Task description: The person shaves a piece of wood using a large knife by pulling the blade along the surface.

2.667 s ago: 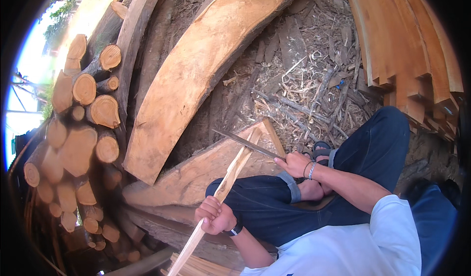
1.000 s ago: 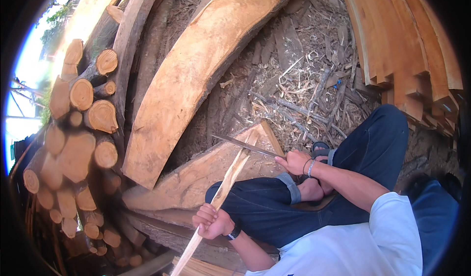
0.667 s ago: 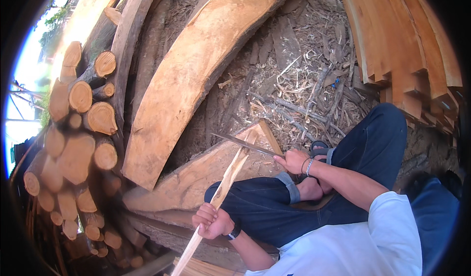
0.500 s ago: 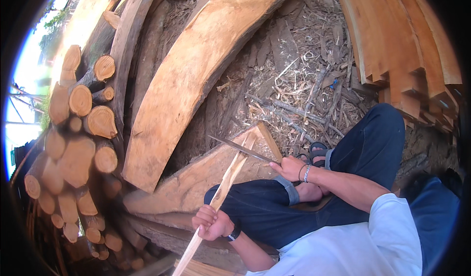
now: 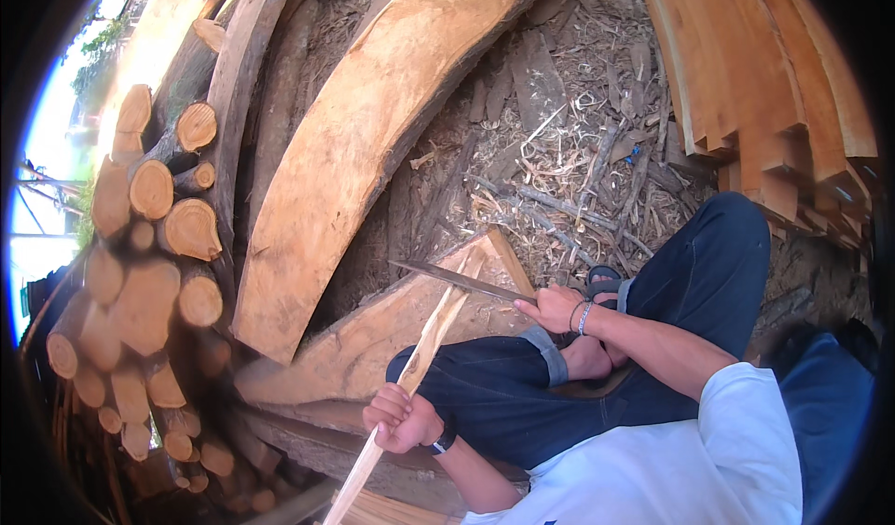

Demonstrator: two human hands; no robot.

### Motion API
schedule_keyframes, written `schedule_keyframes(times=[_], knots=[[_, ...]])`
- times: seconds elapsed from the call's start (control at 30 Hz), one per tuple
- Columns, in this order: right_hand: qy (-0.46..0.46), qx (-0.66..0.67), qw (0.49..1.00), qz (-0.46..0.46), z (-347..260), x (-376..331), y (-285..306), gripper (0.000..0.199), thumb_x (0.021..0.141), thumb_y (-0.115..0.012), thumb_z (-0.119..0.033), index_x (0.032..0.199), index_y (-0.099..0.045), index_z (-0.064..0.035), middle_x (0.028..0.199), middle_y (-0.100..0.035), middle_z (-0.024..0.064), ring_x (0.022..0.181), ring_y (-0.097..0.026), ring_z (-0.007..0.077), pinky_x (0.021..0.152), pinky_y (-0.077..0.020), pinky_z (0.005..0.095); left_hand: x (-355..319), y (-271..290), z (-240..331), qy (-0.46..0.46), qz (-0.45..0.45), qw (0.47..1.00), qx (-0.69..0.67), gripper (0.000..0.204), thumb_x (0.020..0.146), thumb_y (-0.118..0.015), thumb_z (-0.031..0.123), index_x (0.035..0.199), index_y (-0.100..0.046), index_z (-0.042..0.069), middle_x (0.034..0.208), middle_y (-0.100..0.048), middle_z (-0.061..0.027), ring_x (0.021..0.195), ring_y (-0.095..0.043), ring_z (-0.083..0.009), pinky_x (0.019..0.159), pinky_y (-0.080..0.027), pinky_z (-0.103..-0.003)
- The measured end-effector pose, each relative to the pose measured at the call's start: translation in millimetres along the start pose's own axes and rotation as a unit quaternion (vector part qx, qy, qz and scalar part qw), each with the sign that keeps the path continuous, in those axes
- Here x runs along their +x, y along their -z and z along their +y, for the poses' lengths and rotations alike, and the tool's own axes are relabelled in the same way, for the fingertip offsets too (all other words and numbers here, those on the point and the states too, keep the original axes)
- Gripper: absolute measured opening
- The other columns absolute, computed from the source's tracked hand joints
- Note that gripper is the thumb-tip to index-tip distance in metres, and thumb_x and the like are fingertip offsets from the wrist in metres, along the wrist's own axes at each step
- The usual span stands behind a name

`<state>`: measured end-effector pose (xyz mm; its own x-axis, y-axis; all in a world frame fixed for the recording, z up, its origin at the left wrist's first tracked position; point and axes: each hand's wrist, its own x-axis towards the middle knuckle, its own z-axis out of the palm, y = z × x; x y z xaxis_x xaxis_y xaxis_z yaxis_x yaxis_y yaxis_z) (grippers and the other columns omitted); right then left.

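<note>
My left hand (image 5: pixel 403 418) is closed around a long pale wooden stick (image 5: pixel 417 366), near its lower half. The stick slants up and away over my leg, its far end against a plank (image 5: pixel 373 350) on the ground. In my right hand (image 5: pixel 555 309) is a knife (image 5: pixel 457 281) with a long, narrow, dark blade; its handle is hidden in my fingers. The blade lies across the upper part of the stick, touching it or just above it, its tip pointing left.
Stacked cut logs (image 5: pixel 191 229) stand at the left. A wide curved slab (image 5: pixel 350 152) runs away from me beside them. Several sawn boards (image 5: pixel 746 68) are piled at the far right. Wood shavings (image 5: pixel 587 133) and sticks litter the ground ahead.
The knife has shifted slightly left and down across the stick, its blade a little flatter. My left hand keeps its hold, barely moved.
</note>
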<state>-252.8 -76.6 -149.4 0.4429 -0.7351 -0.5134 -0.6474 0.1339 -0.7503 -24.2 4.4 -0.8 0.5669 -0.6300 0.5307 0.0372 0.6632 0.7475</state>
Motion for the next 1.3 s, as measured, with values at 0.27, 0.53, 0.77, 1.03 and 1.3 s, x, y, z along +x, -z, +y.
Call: schedule_keyframes(times=[0.27,0.53,0.77,1.03,1.3], knots=[[-0.006,0.011,1.0,-0.005,6,3,-9,0.081,0.094,-0.034,-0.063,0.076,-0.068,0.0079,0.075,-0.064,0.0305,0.075,-0.065,0.045,0.074,-0.052,0.0499,1,-6,-2,-0.009,-0.022,1.0,-0.002,0.029,0.076,-0.045,0.021,0.055,-0.026,0.015,0.044,-0.025,0.0004,0.04,-0.023,-0.0109,0.046,-0.024,-0.026],[-0.017,0.029,0.999,-0.03,-4,0,-10,0.082,0.094,-0.033,-0.065,0.076,-0.068,0.0064,0.077,-0.065,0.0296,0.078,-0.066,0.044,0.075,-0.0531,0.048,2,-1,2,0.002,0.02,1.0,0.007,0.027,0.074,-0.044,0.021,0.054,-0.027,0.015,0.043,-0.025,0.0012,0.041,-0.024,-0.0106,0.049,-0.026,-0.026],[-0.023,-0.003,1.0,-0.003,6,4,4,0.08,0.096,-0.032,-0.061,0.075,-0.067,0.0081,0.075,-0.064,0.0306,0.076,-0.065,0.0455,0.075,-0.0527,0.0488,1,2,-1,0.006,0.019,1.0,0.003,0.028,0.074,-0.045,0.021,0.054,-0.026,0.016,0.043,-0.025,0.0012,0.041,-0.025,-0.0109,0.049,-0.027,-0.026],[0.01,-0.016,1.0,0.007,-1,2,-11,0.082,0.095,-0.033,-0.063,0.076,-0.068,0.009,0.074,-0.064,0.0306,0.079,-0.066,0.0448,0.073,-0.0528,0.0502,3,-1,-2,0.002,0.008,1.0,-0.006,0.029,0.075,-0.046,0.021,0.054,-0.026,0.015,0.043,-0.026,0.001,0.04,-0.025,-0.0109,0.048,-0.026,-0.026],[-0.032,0.028,0.999,-0.006,6,11,-12,0.081,0.094,-0.034,-0.064,0.075,-0.067,0.0077,0.073,-0.065,0.0283,0.077,-0.066,0.0442,0.075,-0.0519,0.0498,2,2,-1,-0.002,-0.023,1.0,-0.009,0.028,0.075,-0.046,0.021,0.055,-0.027,0.015,0.043,-0.026,0.0011,0.041,-0.024,-0.0107,0.048,-0.025,-0.027]])
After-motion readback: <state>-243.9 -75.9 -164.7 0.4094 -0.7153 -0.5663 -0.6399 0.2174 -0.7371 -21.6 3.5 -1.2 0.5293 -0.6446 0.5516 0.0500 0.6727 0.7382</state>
